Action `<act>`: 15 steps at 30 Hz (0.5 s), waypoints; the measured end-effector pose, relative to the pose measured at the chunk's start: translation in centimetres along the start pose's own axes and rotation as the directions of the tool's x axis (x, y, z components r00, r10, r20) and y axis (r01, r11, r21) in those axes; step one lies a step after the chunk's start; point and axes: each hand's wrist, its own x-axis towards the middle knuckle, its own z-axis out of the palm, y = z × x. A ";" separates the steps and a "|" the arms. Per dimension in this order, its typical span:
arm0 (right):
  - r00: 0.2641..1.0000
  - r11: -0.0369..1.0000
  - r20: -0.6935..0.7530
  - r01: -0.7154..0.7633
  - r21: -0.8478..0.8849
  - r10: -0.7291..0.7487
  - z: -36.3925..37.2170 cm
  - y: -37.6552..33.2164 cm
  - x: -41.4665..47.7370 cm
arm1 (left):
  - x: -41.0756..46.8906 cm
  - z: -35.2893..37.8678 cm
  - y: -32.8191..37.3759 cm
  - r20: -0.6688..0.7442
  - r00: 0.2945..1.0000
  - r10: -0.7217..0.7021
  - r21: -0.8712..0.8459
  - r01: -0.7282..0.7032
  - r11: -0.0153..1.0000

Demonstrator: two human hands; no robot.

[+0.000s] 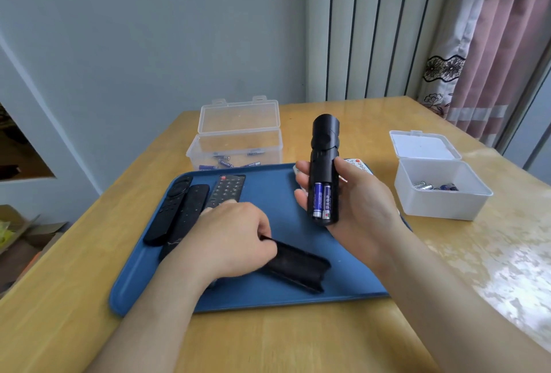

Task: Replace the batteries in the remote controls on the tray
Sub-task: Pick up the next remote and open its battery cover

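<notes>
Remote [324, 164] held upright above tray [143, 283] far right, right hand [354, 202] grip clasped round it; compartment open, two blue batteries [322, 201] seated, print unreadable. Cover [298, 266] lying on tray, near-left of remote, long axis diagonal, pinched by left hand [232, 238].

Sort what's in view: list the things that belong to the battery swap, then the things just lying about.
For the job:
- open remote in the right hand, two batteries showing
- battery cover at the left hand
- three remotes on the blue tray
- white remote behind the right hand
- clear battery box
- white battery box

Lying about:
- curtain
- cardboard boxes on the floor
</notes>
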 end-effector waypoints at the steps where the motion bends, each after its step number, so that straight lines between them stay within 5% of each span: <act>1: 1.000 1.000 0.019 -0.012 -0.004 0.012 0.1 0.1 0.0 | -0.1 0.0 0.1 -0.015 0.999 0.030 0.066 -0.029 0.997; 3: 0.999 1.000 0.046 -0.024 -0.013 0.025 0.1 0.3 0.0 | -0.2 0.0 0.1 -0.060 0.995 0.086 0.096 -0.080 0.992; 8: 0.997 0.999 0.071 -0.032 -0.013 0.033 0.2 0.5 -0.1 | -0.3 -0.2 0.2 -0.230 0.963 0.142 -0.140 -0.177 0.974; 15: 0.995 0.998 0.087 -0.058 -0.005 0.058 0.4 0.6 -0.1 | -0.5 0.7 1.4 -0.102 0.965 0.242 -0.215 -0.259 0.942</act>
